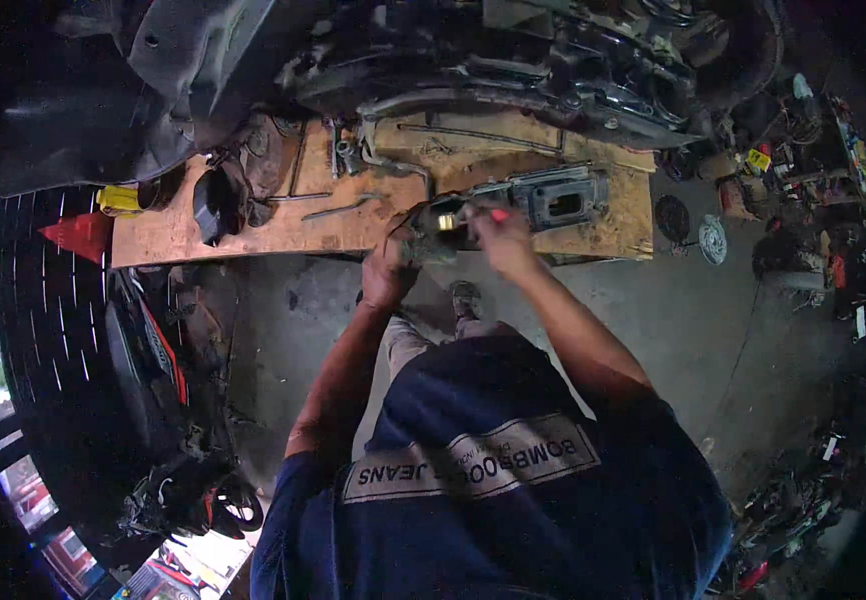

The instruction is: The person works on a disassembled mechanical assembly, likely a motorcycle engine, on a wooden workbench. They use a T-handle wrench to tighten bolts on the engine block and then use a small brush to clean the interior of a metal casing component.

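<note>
The left hand (388,272) is closed around a small metal part (440,222), holding it just off the front edge of the wooden bench (253,230). The right hand (501,240) pinches a red-tipped tool (494,214) against the part's top; how tightly it grips is hard to tell. The work looks mid-way: the part is out and in hand, not refitted. Behind it on the bench sits a grey housing (558,198), with loose rods (338,208) and a dark cover (218,203) to the left.
</note>
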Action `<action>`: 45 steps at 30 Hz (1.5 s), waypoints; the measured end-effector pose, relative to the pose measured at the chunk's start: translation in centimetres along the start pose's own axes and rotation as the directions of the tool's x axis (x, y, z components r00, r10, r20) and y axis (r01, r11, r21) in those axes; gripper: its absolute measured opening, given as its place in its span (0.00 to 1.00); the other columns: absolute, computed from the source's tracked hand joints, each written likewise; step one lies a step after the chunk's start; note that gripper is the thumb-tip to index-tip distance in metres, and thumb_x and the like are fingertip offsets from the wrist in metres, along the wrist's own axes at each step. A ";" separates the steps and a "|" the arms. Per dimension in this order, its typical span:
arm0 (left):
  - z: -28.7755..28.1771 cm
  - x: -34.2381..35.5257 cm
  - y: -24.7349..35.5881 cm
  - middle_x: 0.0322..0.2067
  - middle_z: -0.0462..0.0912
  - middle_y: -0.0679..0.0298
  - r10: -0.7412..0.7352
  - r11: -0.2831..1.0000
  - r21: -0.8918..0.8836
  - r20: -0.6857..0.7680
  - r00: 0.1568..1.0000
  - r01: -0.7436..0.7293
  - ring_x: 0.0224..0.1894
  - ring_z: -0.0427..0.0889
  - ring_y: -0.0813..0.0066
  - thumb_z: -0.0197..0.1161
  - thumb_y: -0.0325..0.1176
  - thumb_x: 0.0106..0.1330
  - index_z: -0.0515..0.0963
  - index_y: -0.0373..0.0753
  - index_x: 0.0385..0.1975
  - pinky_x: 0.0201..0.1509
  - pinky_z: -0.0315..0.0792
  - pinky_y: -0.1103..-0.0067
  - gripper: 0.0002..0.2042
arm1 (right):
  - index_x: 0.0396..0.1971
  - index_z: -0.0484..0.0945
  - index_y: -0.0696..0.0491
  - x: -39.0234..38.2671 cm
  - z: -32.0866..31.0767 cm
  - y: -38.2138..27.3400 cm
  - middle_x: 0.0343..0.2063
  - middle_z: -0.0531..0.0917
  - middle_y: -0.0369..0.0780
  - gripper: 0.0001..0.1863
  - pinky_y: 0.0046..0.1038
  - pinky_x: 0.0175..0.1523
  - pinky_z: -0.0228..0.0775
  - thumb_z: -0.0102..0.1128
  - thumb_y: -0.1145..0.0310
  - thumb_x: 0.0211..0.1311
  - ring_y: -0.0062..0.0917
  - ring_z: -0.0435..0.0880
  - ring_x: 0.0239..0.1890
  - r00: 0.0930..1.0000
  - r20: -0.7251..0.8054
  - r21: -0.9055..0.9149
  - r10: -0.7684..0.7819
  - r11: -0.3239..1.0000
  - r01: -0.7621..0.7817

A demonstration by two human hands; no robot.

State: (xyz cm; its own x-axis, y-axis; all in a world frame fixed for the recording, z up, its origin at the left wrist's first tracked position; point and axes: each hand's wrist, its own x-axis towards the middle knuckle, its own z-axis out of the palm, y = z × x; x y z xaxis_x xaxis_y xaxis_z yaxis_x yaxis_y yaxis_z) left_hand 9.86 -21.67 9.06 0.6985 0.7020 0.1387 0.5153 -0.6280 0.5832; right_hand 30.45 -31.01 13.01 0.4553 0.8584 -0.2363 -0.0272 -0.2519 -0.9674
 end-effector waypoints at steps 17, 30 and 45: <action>0.1 0.1 0.9 0.55 0.73 0.56 0.039 0.999 0.002 -0.163 0.986 -0.039 0.47 0.79 0.50 0.67 0.23 0.42 0.70 0.42 0.46 0.44 0.77 0.65 0.27 | 0.34 0.82 0.54 -1.2 -2.0 -2.2 0.24 0.81 0.34 0.09 0.23 0.23 0.64 0.55 0.66 0.62 0.19 0.76 0.21 0.856 0.405 0.396 0.322 0.782 -0.481; -4.1 1.3 0.9 0.52 0.75 0.53 -0.120 0.989 -0.080 0.024 0.992 0.122 0.54 0.75 0.50 0.70 0.28 0.43 0.70 0.42 0.49 0.54 0.72 0.65 0.28 | 0.34 0.82 0.56 -1.6 -15.2 2.1 0.31 0.83 0.35 0.06 0.26 0.39 0.70 0.59 0.72 0.60 0.20 0.80 0.32 0.844 -0.514 -0.180 -0.153 0.981 0.069; -6.1 2.2 2.0 0.53 0.75 0.51 -0.062 0.996 -0.050 0.182 0.981 0.072 0.54 0.76 0.51 0.77 0.39 0.43 0.67 0.39 0.56 0.55 0.71 0.66 0.38 | 0.31 0.79 0.56 0.5 -23.1 4.5 0.25 0.81 0.41 0.07 0.26 0.26 0.67 0.59 0.68 0.63 0.22 0.77 0.21 0.542 -0.751 -0.269 -0.378 0.924 0.272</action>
State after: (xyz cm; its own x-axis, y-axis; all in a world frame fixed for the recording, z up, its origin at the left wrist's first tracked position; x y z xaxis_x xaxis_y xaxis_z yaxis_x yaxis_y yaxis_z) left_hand 9.37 -19.35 15.46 0.7441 0.6665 -0.0456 0.5386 -0.5581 0.6312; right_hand 51.12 -42.03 10.62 0.9249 0.2250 0.3064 0.3382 -0.1194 -0.9335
